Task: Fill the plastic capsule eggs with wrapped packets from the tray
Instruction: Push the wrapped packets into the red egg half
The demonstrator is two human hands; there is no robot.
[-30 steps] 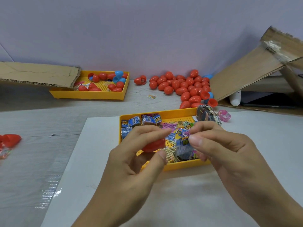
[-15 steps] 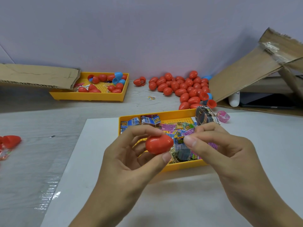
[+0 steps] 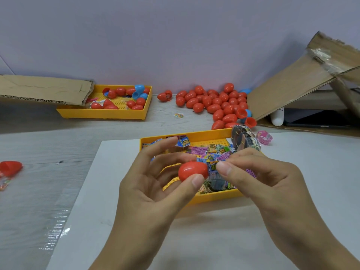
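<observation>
The left hand [image 3: 153,184] is raised palm-up over the near yellow tray [image 3: 212,195], thumb and curled fingers pinching a closed red egg [image 3: 191,170]. The right hand [image 3: 259,176] faces it, fingers bent, thumb tip just beside the egg's end; whether it grips anything I cannot tell. Wrapped packets [image 3: 212,152] fill the tray beneath
</observation>
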